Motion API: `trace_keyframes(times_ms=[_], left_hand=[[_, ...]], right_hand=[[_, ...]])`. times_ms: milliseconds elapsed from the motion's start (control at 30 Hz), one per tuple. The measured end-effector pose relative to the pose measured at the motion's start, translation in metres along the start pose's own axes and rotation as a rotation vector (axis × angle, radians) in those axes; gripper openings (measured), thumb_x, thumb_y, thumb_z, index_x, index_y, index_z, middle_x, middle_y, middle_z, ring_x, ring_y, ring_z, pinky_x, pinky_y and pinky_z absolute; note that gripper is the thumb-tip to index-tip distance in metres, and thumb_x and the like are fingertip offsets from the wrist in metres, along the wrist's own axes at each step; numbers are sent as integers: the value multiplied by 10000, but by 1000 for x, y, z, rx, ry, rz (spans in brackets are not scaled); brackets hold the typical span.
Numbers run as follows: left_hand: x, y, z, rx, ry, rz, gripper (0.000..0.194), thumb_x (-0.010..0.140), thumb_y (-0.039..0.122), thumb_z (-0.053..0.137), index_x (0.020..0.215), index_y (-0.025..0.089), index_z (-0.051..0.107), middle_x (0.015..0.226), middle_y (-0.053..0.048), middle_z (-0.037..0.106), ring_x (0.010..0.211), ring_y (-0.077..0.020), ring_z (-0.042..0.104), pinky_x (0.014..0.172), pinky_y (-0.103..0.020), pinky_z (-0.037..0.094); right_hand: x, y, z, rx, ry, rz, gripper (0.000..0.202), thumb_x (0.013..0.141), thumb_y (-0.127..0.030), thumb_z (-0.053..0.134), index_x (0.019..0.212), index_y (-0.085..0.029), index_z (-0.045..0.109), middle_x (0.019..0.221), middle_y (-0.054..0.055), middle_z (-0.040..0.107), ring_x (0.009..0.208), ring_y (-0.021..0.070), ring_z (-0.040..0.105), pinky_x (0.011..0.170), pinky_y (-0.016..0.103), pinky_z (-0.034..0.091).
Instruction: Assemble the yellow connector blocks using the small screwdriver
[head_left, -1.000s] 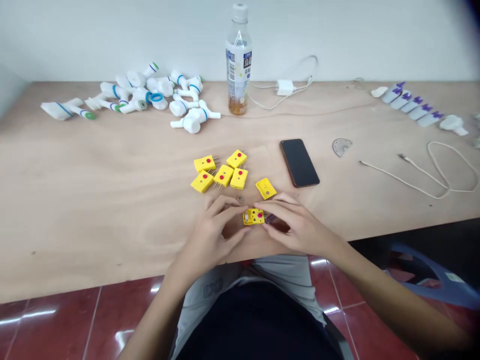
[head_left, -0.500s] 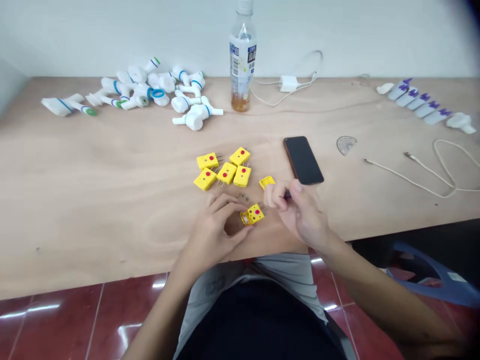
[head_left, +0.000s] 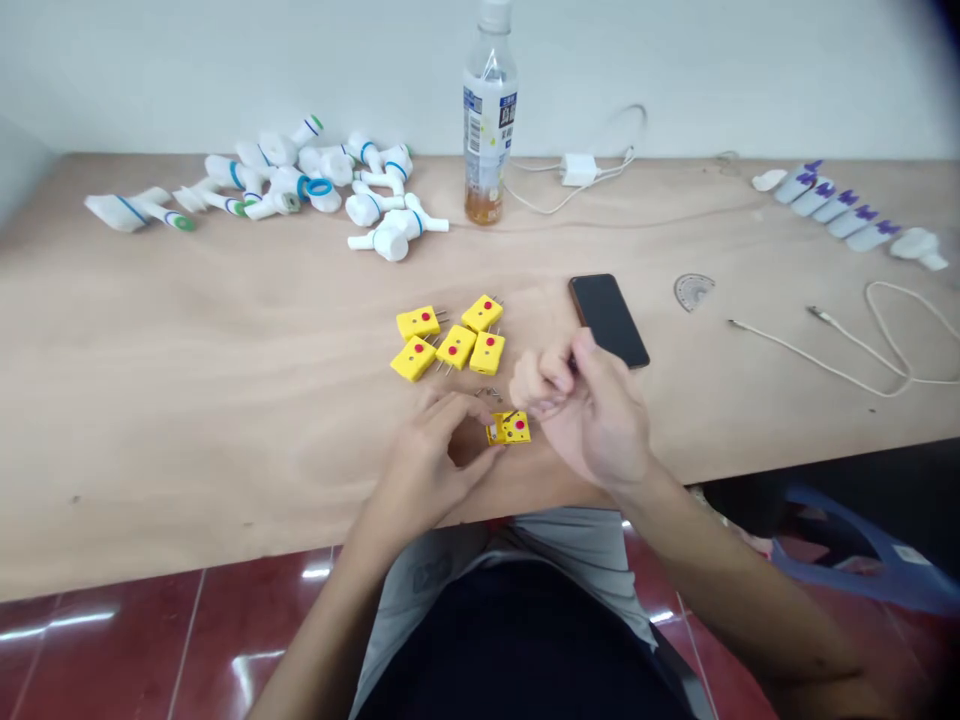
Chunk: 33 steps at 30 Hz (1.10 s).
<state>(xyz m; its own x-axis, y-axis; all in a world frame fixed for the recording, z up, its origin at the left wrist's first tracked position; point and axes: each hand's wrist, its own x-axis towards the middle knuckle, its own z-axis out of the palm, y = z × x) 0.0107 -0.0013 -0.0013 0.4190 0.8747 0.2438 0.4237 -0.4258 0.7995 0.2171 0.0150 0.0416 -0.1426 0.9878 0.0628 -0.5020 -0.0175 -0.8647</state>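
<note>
An opened yellow connector (head_left: 517, 427) with a red dot lies near the table's front edge, its left end pinched between the thumb and fingers of my left hand (head_left: 439, 450). My right hand (head_left: 589, 410) is curled just to the right and above it, with a thin dark tool partly showing between the fingers and pointing at the connector. Small metal screws (head_left: 491, 392) lie behind the connector. Several closed yellow connectors (head_left: 455, 347) with metal pins sit together further back. The loose yellow cover is hidden behind my right hand.
A black phone (head_left: 609, 318) lies behind my right hand. A bottle (head_left: 489, 120) stands at the back, beside a white charger (head_left: 578, 169). White parts (head_left: 289, 185) are heaped back left. On the right are a protractor (head_left: 694, 291), a cable (head_left: 847, 370) and purple-topped pieces (head_left: 834, 208).
My right hand has shifted left over the loose yellow cover, and the tool now reaches the opened connector. The connector has turned slightly and sits a little further right.
</note>
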Motion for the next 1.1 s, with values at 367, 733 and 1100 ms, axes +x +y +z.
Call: trace_keyframes(times_ms=[367,733,1100], left_hand=[[-2,-2,1,14,12,-18,182,994,217,787,1041,257,616,1053,-32,734,1072,-272,695,934,-412,608],[-1,-1,1,-9,5,-5,195,991,218,812,1061,263,636,1113,-49,768,1142,-295,720,985,-462,631],[-1,-9,-35,241,237,-121,101,1096,247,691,1157,272,768,1169,-61,775,1043,-258,756,933,-437,668]], right_hand=[[4,13,7,18,-27,21,690,1027,-784,730,697,-242,460,672,-25,332,648,167,331,644,353,327],[3,12,10,-63,-5,2,684,1056,-797,672,713,-249,448,679,-26,335,650,170,362,636,353,374],[0,-33,-48,-684,167,-339,357,1104,-493,742,851,-251,675,805,20,617,749,191,566,706,363,500]])
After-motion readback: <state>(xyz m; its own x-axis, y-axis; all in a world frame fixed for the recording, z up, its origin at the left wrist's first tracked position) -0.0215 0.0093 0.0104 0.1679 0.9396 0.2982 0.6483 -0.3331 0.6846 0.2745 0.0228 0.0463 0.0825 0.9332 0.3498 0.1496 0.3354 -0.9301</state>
